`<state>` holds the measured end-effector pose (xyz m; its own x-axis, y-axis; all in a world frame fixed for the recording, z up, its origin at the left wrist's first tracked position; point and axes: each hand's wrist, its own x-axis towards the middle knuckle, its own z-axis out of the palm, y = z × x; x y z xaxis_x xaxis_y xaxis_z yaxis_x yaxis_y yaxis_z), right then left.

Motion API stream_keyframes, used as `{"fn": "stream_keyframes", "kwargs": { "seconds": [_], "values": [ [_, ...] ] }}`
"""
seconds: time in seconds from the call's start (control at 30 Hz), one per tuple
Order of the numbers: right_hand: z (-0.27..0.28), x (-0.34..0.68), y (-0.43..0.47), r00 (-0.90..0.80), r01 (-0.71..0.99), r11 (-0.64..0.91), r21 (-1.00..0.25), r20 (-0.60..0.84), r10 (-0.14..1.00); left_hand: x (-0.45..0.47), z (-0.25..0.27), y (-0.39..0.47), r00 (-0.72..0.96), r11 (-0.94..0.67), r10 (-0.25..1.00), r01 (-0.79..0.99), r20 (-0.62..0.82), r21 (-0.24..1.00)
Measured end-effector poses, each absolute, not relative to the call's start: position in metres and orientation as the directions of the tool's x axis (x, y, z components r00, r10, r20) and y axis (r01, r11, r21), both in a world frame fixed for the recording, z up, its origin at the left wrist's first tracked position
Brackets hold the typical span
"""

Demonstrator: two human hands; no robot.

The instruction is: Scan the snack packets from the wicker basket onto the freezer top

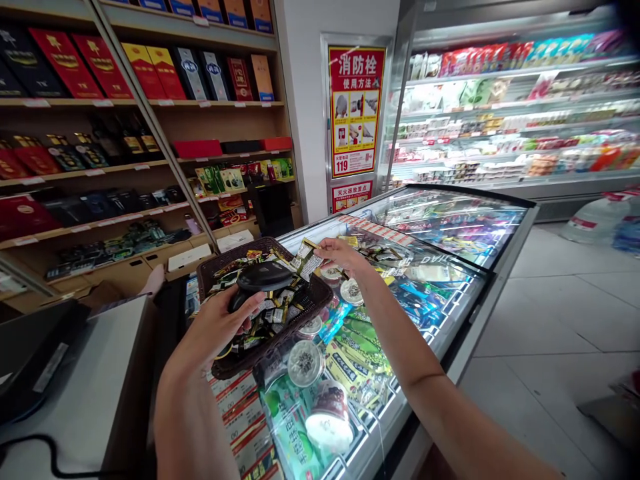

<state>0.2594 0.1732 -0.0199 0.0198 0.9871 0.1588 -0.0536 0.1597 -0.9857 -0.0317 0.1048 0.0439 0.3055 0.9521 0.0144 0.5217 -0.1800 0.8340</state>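
The left hand (216, 321) is gripping a black scanner (266, 275) (fingers curled around it), while the right hand (346, 257) is narrowly pinching a small packet (306, 261).

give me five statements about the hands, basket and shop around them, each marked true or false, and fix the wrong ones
1. The left hand holds a black handheld scanner. True.
2. The right hand is empty. False: its fingers pinch a small packet.
3. The dark basket contains many small packets. True.
4. The big poster on the wall is mostly blue. False: it is mainly red and yellow.
5. Large clear bottles stand on the floor at the picture's right. True.
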Motion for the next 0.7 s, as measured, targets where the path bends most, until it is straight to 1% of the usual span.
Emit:
{"fn": "stream_keyframes", "kwargs": {
  "seconds": [0.13,0.3,0.43,0.5,0.6,0.7],
  "values": [
    [-0.019,0.262,0.171,0.045,-0.068,0.159,-0.985,0.156,0.987,-0.025,0.042,0.107,0.287,-0.177,0.958,0.543,0.017,0.821],
    [-0.018,0.261,0.170,0.030,-0.057,0.158,-0.986,0.156,0.987,-0.027,0.036,0.111,0.237,-0.185,0.970,0.570,0.055,0.801],
    [-0.018,0.262,0.170,0.012,-0.044,0.148,-0.988,0.147,0.989,-0.028,0.034,0.114,0.239,-0.190,0.969,0.573,0.059,0.797],
    [-0.022,0.265,0.175,0.033,-0.051,0.154,-0.987,0.152,0.988,-0.028,0.035,0.114,0.235,-0.190,0.970,0.578,0.062,0.794],
    [-0.037,0.275,0.191,0.157,-0.057,0.161,-0.985,0.151,0.976,-0.029,0.038,0.114,0.197,-0.153,0.980,0.630,0.034,0.762],
    [-0.059,0.295,0.210,0.414,-0.045,0.107,-0.993,0.079,0.907,-0.037,0.039,0.116,0.149,-0.133,0.988,0.640,0.047,0.757]
  ]
}}
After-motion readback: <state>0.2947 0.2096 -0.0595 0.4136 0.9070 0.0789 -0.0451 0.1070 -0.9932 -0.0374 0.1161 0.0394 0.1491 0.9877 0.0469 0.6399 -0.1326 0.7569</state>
